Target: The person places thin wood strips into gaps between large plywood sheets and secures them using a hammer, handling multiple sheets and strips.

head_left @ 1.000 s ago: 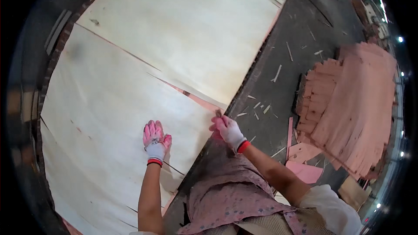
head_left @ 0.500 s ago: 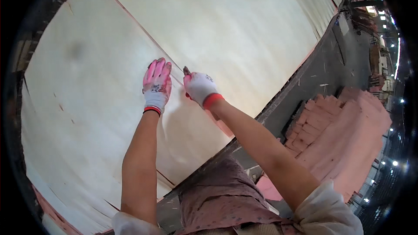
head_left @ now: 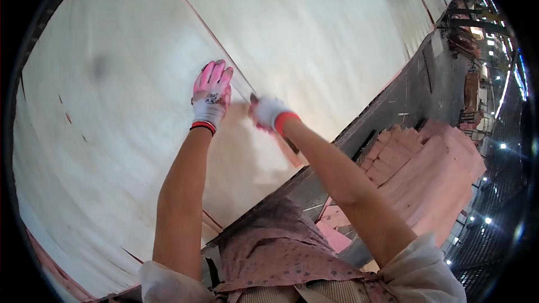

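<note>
A big pale veneer sheet (head_left: 101, 151) lies across the table, with a second sheet (head_left: 314, 28) beyond a thin reddish seam (head_left: 193, 8). My left hand (head_left: 210, 96), in a pink and white glove, presses flat on the near sheet beside the seam, fingers spread. My right hand (head_left: 267, 113), gloved the same, is closed around a small dark tool at the seam, a little right of the left hand. The tool's tip is mostly hidden by the glove.
The table's dark edge (head_left: 387, 98) runs diagonally at the right. Past it a stack of pinkish veneer strips (head_left: 426, 174) lies on the floor. Machinery and lamps stand at the far right. My patterned apron (head_left: 281, 258) fills the bottom.
Both arms have reached further out over the sheet from the table edge to the seam. The left hand went flat and the right hand followed with the tool.
</note>
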Action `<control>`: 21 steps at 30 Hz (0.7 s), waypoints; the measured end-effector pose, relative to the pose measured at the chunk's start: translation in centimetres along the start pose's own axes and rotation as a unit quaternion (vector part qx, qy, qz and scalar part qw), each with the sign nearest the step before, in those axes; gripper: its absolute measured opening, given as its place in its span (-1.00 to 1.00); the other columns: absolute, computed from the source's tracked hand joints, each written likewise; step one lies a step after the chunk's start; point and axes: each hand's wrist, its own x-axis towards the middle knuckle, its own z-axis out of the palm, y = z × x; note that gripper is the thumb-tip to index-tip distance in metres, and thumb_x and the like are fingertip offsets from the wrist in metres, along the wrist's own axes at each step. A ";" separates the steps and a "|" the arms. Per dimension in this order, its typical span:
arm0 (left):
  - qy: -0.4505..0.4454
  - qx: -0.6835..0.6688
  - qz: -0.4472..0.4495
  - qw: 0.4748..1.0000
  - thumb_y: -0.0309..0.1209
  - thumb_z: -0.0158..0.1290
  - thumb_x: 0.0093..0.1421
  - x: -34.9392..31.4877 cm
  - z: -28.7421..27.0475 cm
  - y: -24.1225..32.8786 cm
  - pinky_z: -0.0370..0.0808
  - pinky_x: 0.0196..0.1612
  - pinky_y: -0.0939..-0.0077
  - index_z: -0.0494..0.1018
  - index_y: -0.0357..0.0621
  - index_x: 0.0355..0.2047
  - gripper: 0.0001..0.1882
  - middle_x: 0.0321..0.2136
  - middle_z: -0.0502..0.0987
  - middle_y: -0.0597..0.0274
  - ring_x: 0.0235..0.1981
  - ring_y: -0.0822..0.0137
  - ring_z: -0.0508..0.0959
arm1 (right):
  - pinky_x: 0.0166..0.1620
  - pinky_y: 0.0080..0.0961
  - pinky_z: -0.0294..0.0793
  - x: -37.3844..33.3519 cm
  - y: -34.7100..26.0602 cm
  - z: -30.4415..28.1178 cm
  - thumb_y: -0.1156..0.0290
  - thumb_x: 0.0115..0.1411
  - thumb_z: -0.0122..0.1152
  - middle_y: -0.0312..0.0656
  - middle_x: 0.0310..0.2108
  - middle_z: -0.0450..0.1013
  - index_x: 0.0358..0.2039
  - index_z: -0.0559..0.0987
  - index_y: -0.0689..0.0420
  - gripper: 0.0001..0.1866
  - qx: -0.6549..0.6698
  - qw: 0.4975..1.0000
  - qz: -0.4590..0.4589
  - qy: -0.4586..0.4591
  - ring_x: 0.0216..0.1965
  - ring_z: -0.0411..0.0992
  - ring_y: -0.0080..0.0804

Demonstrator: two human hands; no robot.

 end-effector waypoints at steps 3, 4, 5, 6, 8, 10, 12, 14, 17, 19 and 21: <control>0.023 -0.001 0.007 1.000 -0.50 0.09 -0.10 -0.6 0.2 0.0 0.39 0.06 0.18 0.39 -0.03 -0.07 -0.51 0.03 0.38 0.20 0.09 0.07 0.34 | -0.58 -0.44 0.44 -3.7 4.2 3.8 0.22 0.24 -0.13 -0.15 -0.59 0.46 -0.31 0.48 0.22 -0.67 0.110 0.992 0.051 -0.034 -0.67 0.42 -0.39; 0.030 -0.005 0.006 1.000 -0.50 0.09 -0.10 -0.4 0.3 0.1 0.39 0.06 0.18 0.39 -0.03 -0.07 -0.51 0.03 0.38 0.20 0.09 0.07 0.34 | -0.64 -0.48 0.39 -5.1 5.8 5.0 0.22 0.25 -0.07 -0.22 -0.56 0.43 -0.25 0.44 0.19 -0.71 0.154 0.986 0.055 -0.042 -0.67 0.38 -0.47; 0.024 -0.007 0.005 1.000 -0.50 0.09 -0.10 -0.2 0.2 0.3 0.39 0.06 0.19 0.39 -0.02 -0.07 -0.51 0.03 0.38 0.19 0.09 0.07 0.34 | -0.62 -0.50 0.40 -5.8 7.6 6.1 0.23 0.26 -0.08 -0.22 -0.53 0.43 -0.23 0.44 0.19 -0.72 0.186 0.980 0.053 -0.037 -0.65 0.40 -0.48; 0.015 -0.008 0.003 1.000 -0.50 0.09 -0.09 -0.5 0.2 0.4 0.39 0.06 0.19 0.39 -0.01 -0.07 -0.51 0.03 0.38 0.19 0.09 0.08 0.34 | -0.60 -0.52 0.41 -6.6 9.2 7.5 0.24 0.27 -0.08 -0.23 -0.51 0.44 -0.22 0.44 0.19 -0.72 0.219 0.974 0.053 -0.036 -0.64 0.41 -0.49; 0.018 -0.008 -0.005 1.000 -0.50 0.08 -0.07 -0.6 0.7 -0.2 0.39 0.07 0.20 0.40 0.00 -0.06 -0.52 0.03 0.38 0.20 0.10 0.09 0.34 | -0.54 -0.54 0.45 -8.8 11.6 9.9 0.29 0.27 -0.07 -0.23 -0.48 0.45 -0.19 0.44 0.20 -0.74 0.238 0.970 0.038 -0.032 -0.59 0.44 -0.49; 0.034 -0.010 0.013 0.999 -0.50 0.09 -0.05 -0.2 1.0 0.5 0.39 0.07 0.21 0.40 0.01 -0.06 -0.54 0.04 0.38 0.21 0.10 0.08 0.35 | -0.47 -0.58 0.47 -10.5 14.1 10.4 0.32 0.27 -0.04 -0.24 -0.45 0.46 -0.17 0.46 0.20 -0.76 0.306 0.951 0.019 -0.027 -0.54 0.46 -0.49; 0.028 -0.019 0.014 0.999 -0.50 0.08 -0.04 0.1 0.3 1.0 0.40 0.07 0.20 0.40 0.00 -0.07 -0.56 0.04 0.39 0.22 0.09 0.08 0.35 | -0.35 -0.46 0.49 -11.0 15.6 10.1 0.29 0.21 0.03 -0.10 -0.39 0.54 -0.18 0.46 0.22 -0.72 0.275 0.919 -0.172 0.222 -0.41 0.54 -0.33; 0.031 -0.010 -0.002 0.999 -0.50 0.06 -0.02 -0.3 -0.2 0.2 0.39 0.07 0.21 0.40 -0.01 -0.06 -0.56 0.03 0.39 0.20 0.09 0.09 0.36 | -0.26 -0.32 0.49 -11.2 14.1 7.3 0.30 0.21 0.03 0.00 -0.32 0.54 -0.12 0.45 0.23 -0.69 0.138 0.892 -0.219 0.370 -0.30 0.53 -0.12; 0.029 -0.002 0.004 1.000 -0.52 0.04 -0.01 -0.2 0.0 0.8 0.38 0.09 0.22 0.41 -0.03 -0.06 -0.57 0.03 0.40 0.18 0.09 0.07 0.35 | -0.22 -0.17 0.46 -11.4 14.7 4.2 0.28 0.15 0.02 0.06 -0.30 0.51 -0.13 0.46 0.16 -0.69 0.014 0.895 -0.150 0.420 -0.30 0.49 0.07; 0.024 0.009 0.009 1.000 -0.49 0.02 0.03 0.0 0.1 1.2 0.36 0.12 0.23 0.40 -0.06 -0.02 -0.57 0.05 0.40 0.16 0.11 0.03 0.34 | -0.23 -0.16 0.46 -10.8 16.7 4.8 0.27 0.14 0.02 0.06 -0.31 0.51 -0.15 0.47 0.15 -0.69 -0.014 0.882 -0.146 0.447 -0.31 0.49 0.07; 0.018 0.009 0.017 1.000 -0.44 0.04 0.03 0.1 0.3 1.7 0.36 0.12 0.23 0.39 -0.07 -0.02 -0.56 0.06 0.39 0.14 0.10 0.04 0.34 | -0.26 -0.18 0.46 -11.0 17.9 5.4 0.24 0.13 0.03 0.07 -0.33 0.51 -0.15 0.47 0.15 -0.67 0.036 0.909 -0.103 0.401 -0.33 0.49 0.05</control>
